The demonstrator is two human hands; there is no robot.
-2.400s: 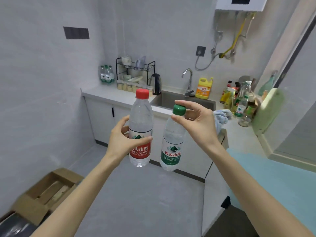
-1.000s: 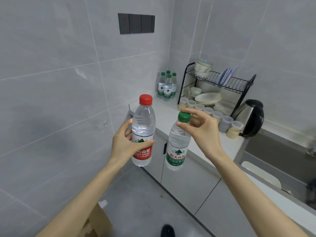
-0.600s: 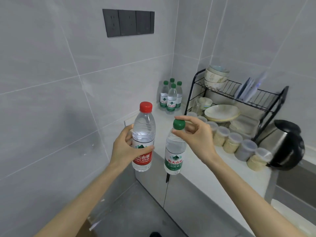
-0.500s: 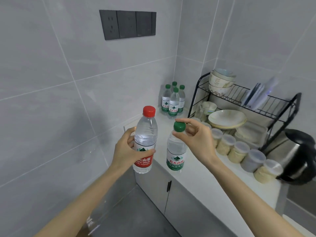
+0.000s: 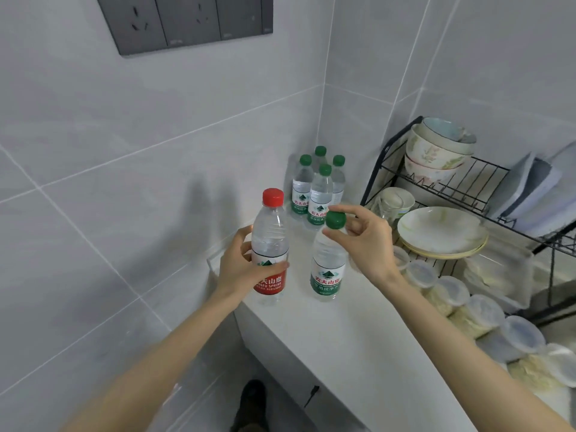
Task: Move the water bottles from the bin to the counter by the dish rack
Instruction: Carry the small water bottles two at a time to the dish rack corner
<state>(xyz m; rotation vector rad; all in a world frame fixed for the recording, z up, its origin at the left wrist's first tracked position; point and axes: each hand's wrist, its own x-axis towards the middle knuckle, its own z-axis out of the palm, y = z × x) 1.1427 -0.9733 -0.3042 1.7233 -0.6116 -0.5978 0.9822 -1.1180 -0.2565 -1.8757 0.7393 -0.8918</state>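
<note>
My left hand (image 5: pixel 240 266) is wrapped around the middle of a clear water bottle with a red cap and red label (image 5: pixel 270 244), held upright over the left end of the white counter (image 5: pixel 349 344). My right hand (image 5: pixel 367 241) pinches the green cap of a second bottle with a green label (image 5: pixel 327 269), which hangs upright just above or on the counter. Several green-capped bottles (image 5: pixel 318 191) stand grouped in the back corner, left of the black dish rack (image 5: pixel 467 194). The bin is out of view.
The dish rack holds stacked bowls (image 5: pixel 436 148), plates (image 5: pixel 442 232) and a cup. A row of lidded plastic jars (image 5: pixel 480 310) lines the counter in front of the rack. Tiled walls close the corner, with a dark socket panel (image 5: pixel 187 20) above.
I have come closer to the counter's corner. Both bottles moved forward and down, from in front of the counter's edge to over its left end near the standing bottles.
</note>
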